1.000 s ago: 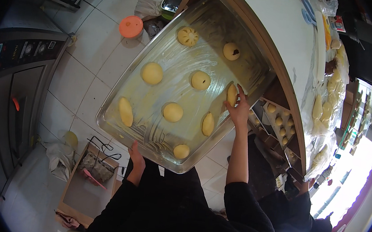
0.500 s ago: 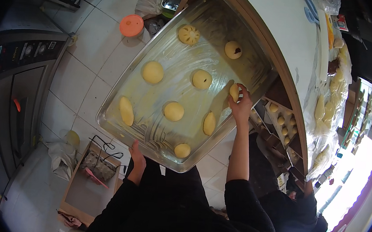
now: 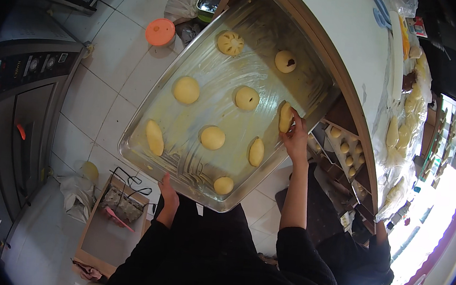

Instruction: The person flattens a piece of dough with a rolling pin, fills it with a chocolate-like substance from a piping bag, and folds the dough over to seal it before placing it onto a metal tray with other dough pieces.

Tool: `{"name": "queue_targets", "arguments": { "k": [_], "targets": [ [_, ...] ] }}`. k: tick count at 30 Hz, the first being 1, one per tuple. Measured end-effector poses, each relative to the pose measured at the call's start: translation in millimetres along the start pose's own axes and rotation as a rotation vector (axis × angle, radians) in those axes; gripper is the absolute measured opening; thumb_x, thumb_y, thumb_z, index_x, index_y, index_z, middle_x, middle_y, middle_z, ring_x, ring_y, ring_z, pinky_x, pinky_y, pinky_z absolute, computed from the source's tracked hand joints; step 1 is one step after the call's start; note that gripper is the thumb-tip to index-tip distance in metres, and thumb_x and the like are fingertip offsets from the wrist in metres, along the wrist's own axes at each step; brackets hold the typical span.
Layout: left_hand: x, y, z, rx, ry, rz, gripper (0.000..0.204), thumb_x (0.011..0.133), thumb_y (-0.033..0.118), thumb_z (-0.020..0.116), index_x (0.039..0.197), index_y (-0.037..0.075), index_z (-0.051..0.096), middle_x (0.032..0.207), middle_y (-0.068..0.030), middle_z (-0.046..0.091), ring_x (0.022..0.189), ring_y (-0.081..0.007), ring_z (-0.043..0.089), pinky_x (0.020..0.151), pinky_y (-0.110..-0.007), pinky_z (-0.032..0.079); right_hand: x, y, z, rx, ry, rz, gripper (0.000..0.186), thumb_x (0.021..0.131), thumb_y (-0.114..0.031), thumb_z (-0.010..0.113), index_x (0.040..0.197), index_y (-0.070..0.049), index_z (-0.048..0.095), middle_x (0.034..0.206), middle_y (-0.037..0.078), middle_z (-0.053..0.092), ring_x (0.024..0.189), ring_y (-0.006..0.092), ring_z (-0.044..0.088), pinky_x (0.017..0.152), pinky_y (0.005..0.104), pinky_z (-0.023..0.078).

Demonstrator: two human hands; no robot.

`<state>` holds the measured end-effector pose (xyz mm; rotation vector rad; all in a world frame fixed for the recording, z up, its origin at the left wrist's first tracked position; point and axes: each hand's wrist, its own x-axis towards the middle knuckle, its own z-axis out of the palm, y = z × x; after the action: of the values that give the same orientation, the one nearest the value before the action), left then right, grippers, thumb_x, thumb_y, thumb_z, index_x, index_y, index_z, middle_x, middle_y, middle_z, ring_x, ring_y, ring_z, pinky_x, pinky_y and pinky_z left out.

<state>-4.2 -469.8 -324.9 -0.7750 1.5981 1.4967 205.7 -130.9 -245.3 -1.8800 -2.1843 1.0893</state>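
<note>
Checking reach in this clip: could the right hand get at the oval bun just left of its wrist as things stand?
Probably yes: only bare tray lies between the right hand and the oval bun, though its fingers are at another bun and may need to leave it first.

Between seven and eight o'clock, we lose the left hand's [image 3: 168, 194] fingers at the tray's [image 3: 192, 115] near rim. At three, the right hand [image 3: 296, 139] covers one side of an oblong dough piece [image 3: 285, 116] — gripping or merely touching, we cannot tell. Shadow obscures the tray's edge beside the counter [image 3: 331, 21] at one o'clock. At nine, darkness crops the oven [image 3: 33, 101]; at four, we cannot make out the co-worker's [image 3: 356, 259] hands.
</note>
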Motion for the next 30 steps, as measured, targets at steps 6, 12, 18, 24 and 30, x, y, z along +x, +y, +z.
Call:
{"name": "queue_targets", "arguments": {
  "k": [6,12,18,24,30],
  "targets": [
    [4,-3,-5,-0.001,-0.003,-0.005,0.047,0.085,0.021,0.058,0.121,-0.002,0.038,0.117,-0.0125,0.048,0.105,-0.0227,0.048,0.089,-0.034,0.039,3,-9,-15,-0.329,0.001,-0.303,0.082,0.057,-0.005,0.075,0.131,-0.015,0.041,0.130,0.007,0.044,0.118,0.0294,0.039,0.100,0.0383,0.032],
    [1,3,0,0.010,-0.059,0.020,0.046,0.086,0.020,0.056,0.122,-0.002,0.038,0.117,-0.0125,0.048,0.105,-0.0233,0.049,0.089,-0.034,0.040,4,-10,-18,-0.435,-0.007,-0.267,0.082,0.058,-0.012,0.077,0.131,-0.017,0.040,0.133,0.005,0.044,0.118,0.0316,0.039,0.098,0.0439,0.030],
    [-9,19,23,-0.010,-0.093,0.021,0.042,0.087,0.019,0.053,0.120,-0.003,0.041,0.115,-0.0124,0.050,0.105,-0.0228,0.049,0.089,-0.034,0.040,-34,5,-24,-0.246,0.219,-0.248,0.077,0.060,-0.012,0.076,0.129,-0.011,0.042,0.130,0.010,0.046,0.118,0.0313,0.041,0.098,0.0435,0.030],
    [21,2,67,0.071,-0.360,0.141,0.040,0.088,0.018,0.049,0.121,-0.003,0.041,0.116,-0.0114,0.050,0.106,-0.0225,0.050,0.091,-0.034,0.039,-92,4,-18,-0.150,0.179,-0.154,0.069,0.067,-0.014,0.073,0.129,-0.010,0.042,0.125,0.012,0.048,0.116,0.0324,0.041,0.097,0.0435,0.030],
    [37,6,154,0.283,-0.650,0.011,0.050,0.093,0.034,0.040,0.129,0.001,0.031,0.123,-0.0148,0.048,0.114,-0.0278,0.048,0.091,-0.045,0.042,-148,-4,-28,0.035,0.232,-0.165,0.059,0.068,-0.012,0.071,0.122,-0.007,0.048,0.116,0.015,0.052,0.110,0.0341,0.046,0.094,0.0414,0.035]
  ]
}}
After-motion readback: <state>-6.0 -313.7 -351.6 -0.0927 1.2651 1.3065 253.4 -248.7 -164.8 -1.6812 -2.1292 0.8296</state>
